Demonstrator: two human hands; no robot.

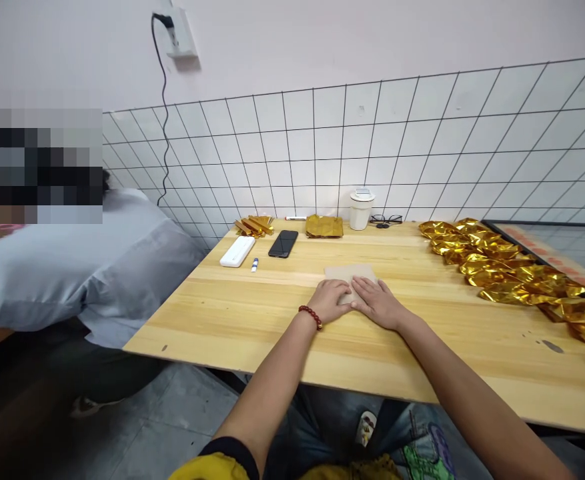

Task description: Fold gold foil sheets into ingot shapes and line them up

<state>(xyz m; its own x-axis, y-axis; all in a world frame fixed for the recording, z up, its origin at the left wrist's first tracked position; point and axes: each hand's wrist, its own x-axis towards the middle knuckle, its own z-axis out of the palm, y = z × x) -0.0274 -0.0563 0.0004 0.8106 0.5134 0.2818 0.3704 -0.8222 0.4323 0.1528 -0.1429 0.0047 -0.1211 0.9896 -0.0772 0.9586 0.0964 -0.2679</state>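
Note:
A small beige sheet of paper point(351, 273) lies on the wooden table in front of me, its near part covered by my hands. My left hand point(328, 300), with a red bead bracelet at the wrist, rests on the sheet's left side; its fingers are slightly bent and the thumb stands apart. Flat on the right side of the paper is my right hand point(378, 303), fingers stretched out and spread. The two thumbs come close together near the sheet's lower edge. Neither hand grips anything that I can see.
Twisted gold foil strips point(502, 270) line the table's right side by a dark frame. Further back are a phone point(283, 244), a white power bank point(237, 252), a glue stick point(255, 265), folded gold foil point(324, 227), a lidded white cup point(361, 210) and glasses point(386, 220). A person sits at left.

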